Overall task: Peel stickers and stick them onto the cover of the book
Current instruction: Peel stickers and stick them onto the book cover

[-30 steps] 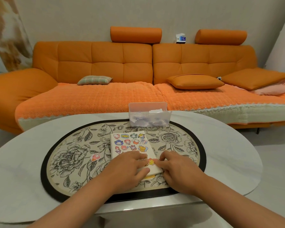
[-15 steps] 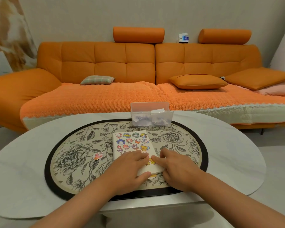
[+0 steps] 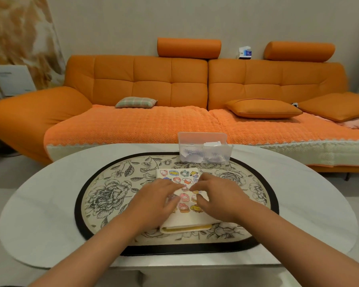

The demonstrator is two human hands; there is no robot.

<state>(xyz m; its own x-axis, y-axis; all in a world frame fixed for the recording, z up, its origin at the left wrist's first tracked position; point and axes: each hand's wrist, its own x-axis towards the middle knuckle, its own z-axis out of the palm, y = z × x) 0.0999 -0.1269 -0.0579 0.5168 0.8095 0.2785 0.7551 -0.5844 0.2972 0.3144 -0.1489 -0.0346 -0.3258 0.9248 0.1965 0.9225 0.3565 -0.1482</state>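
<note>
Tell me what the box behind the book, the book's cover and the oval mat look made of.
Box: clear, slightly frosted plastic; white contents show through its walls. Book cover: cream, matte, probably leatherette or coated card; it looks padded with rounded edges. Oval mat: printed floral sheet with a black border, likely fabric or vinyl; it lies flat without glare.
</note>
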